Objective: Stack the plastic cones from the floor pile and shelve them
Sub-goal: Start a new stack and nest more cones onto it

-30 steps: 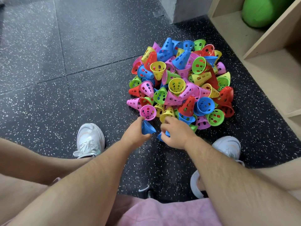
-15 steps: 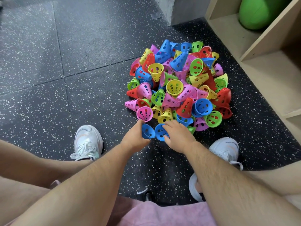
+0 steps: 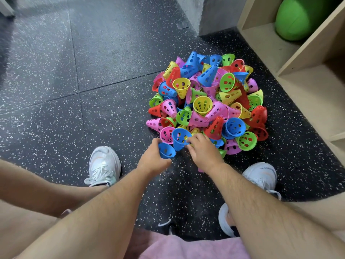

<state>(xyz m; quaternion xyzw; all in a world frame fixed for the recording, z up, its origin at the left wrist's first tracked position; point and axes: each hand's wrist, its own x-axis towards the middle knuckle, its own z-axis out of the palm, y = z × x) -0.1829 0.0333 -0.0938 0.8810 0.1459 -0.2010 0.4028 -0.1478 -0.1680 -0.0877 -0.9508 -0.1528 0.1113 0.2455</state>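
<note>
Between the two white shoes [image 3: 104, 163], the left hand [image 3: 153, 161] is curled round a blue cone [image 3: 166, 150], its wide mouth turned up towards the camera. Just beside it, the right hand [image 3: 204, 154] pinches the rim of a second blue cone [image 3: 179, 139] at the near edge of the pile [image 3: 205, 98]. Whether that cone is free of its neighbours cannot be told.

The likely trouble is in nesting the two. They sit at different angles, so one could jam crooked in the other or slip from a rim pinch and roll off across the speckled floor [image 3: 93, 71], perhaps under a shoe. The cones are pierced with holes, and a fingertip or a neighbouring tip may snag in one. Pulling from the pile's edge could also drag the pink cone [image 3: 166, 134] touching it, or bring looser ones above tumbling down.

Further off, the heap is a jumble of red, yellow, green, pink and blue, lying every way, so each will probably need turning before it stacks. The pile stands between the person and the wooden shelf [image 3: 306, 90] on the right, close to its lower edge; reaching over risks scattering it. A green ball [image 3: 302, 17] fills the far compartment, and a grey pillar [image 3: 214, 14] stands beyond.
</note>
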